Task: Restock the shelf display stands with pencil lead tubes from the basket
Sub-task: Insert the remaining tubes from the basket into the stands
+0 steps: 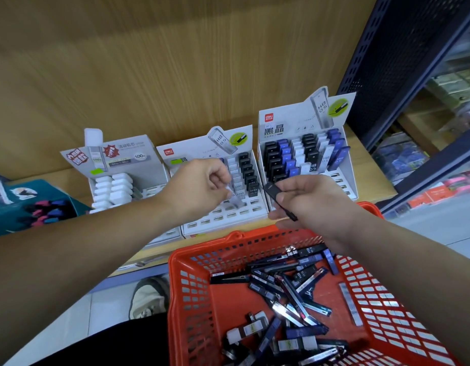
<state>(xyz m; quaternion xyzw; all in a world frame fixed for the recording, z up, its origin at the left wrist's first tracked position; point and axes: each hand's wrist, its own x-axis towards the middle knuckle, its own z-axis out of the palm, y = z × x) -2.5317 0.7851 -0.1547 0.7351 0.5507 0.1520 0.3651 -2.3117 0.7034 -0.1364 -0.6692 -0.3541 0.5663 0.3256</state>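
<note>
Clear tube point(236, 198): pinched at its upper end by the curled fingers point(221, 178) of the left hand point(199, 180); tilted, lower end down among open slots; contact with a slot could not be told.
Black tube point(280, 201): pinched between thumb and fingers of the right hand point(315, 204); slanted, cap end up and to the left.
Middle stand point(215, 220): directly under the left fingers; white and black tubes upright just beyond them, rows of bare slots nearer.
Right stand point(302, 122): just beyond the right fingers; black, blue and white tubes upright in rows.
Left stand point(138, 157): well left of the left fingers; white-capped tubes in two columns.
Basket point(228, 240): red, slotted walls, below and nearer than the right fingers.
Loose tubes point(294, 286): heaped flat on the basket floor, black, blue, clear and white-capped, crossing one another.
Shelf point(371, 186): wooden, under all three stands.
Teal box point(30, 202): far left of the left fingers, pink and blue caps inside.
Shoe point(149, 294): on the pale floor, beside the basket.
</note>
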